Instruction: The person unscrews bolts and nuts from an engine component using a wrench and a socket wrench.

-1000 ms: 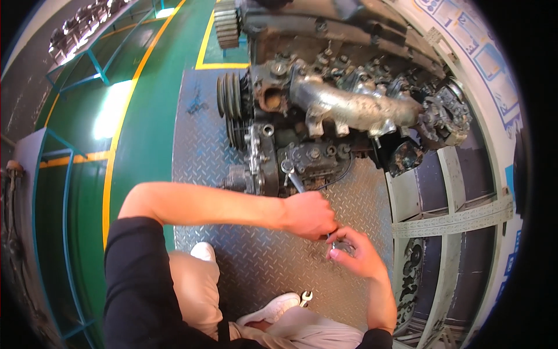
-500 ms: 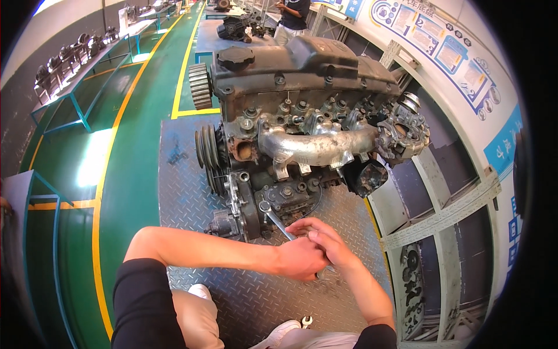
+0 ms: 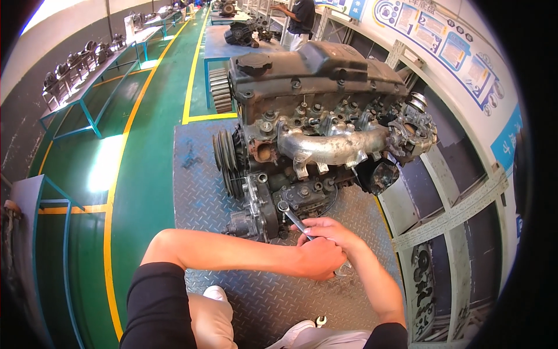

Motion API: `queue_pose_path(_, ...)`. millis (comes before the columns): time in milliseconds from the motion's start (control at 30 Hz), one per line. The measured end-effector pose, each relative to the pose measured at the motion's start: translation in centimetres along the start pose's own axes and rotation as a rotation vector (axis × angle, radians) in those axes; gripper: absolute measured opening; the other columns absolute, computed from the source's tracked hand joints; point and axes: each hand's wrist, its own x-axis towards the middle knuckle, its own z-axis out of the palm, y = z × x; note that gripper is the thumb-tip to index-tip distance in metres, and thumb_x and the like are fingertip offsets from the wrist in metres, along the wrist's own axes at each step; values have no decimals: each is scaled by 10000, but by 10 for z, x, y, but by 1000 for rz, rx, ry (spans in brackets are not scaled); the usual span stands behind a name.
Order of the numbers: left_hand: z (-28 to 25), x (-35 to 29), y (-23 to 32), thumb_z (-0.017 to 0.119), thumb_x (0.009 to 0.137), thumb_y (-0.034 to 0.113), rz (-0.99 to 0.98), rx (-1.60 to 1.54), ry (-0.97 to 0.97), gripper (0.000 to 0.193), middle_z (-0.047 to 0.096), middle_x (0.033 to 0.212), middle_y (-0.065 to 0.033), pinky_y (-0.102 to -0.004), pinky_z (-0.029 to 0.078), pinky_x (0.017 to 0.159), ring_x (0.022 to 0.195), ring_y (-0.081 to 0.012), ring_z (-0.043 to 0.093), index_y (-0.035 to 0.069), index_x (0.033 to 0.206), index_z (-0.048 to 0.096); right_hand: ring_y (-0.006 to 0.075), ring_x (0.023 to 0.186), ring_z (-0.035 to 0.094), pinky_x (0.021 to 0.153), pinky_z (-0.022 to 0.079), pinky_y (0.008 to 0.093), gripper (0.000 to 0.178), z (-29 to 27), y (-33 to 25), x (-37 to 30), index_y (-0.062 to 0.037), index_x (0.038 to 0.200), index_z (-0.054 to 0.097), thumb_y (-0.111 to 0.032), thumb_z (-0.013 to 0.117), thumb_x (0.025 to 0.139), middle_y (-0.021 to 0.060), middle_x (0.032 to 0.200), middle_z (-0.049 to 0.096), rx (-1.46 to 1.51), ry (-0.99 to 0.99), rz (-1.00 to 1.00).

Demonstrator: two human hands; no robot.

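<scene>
A silver combination wrench [image 3: 297,221] slants down from the lower front of a large engine [image 3: 325,142], its ring end set against a fitting there. My left hand [image 3: 321,257] is closed round the wrench's lower part, and the open jaw shows just beyond the fist. Above it, my right hand [image 3: 326,229] has its fingers bent around the shaft, close to the left hand. My forearms cross near the wrists. Behind the ring end sits a dark pump-like housing [image 3: 305,196] with bolts on top.
The engine stands over a diamond-plate metal surface [image 3: 197,203]. Another open-end wrench [image 3: 321,321] lies by my shoe. A pale metal rack [image 3: 447,212] borders the right side. Benches with parts [image 3: 87,87] line the left, past a green floor [image 3: 145,157]. A person [image 3: 301,20] stands beyond the engine.
My right hand's fingers, stretched out before, now curl onto the wrench shaft. The whole scene has shifted to the right in view. The ring end stays at the same fitting.
</scene>
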Motion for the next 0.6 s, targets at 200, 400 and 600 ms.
queue_pose_path(200,-7,-3,3,693,761,290,-36,-32,-20,315,685,701,-164,-417,509,498,613,-303,675,-15,836,681,76,834,605,791,483,230,342,5,1,-2,-41,1266,617,-122,565,938,23,917,671,24,27,20)
queue_pose_path(400,-7,-1,3,705,772,304,-84,-87,-71,338,694,784,-172,-458,535,553,738,-324,694,-9,898,682,56,835,589,785,471,222,275,3,3,-3,-62,1173,691,-146,574,938,-8,911,666,-50,100,12)
queue_pose_path(600,-11,-2,2,704,777,313,-87,-95,-105,348,691,810,-167,-456,548,606,778,-339,694,-6,911,674,73,838,598,779,473,229,278,2,5,1,-62,1156,700,-178,550,953,1,912,671,-74,61,-13)
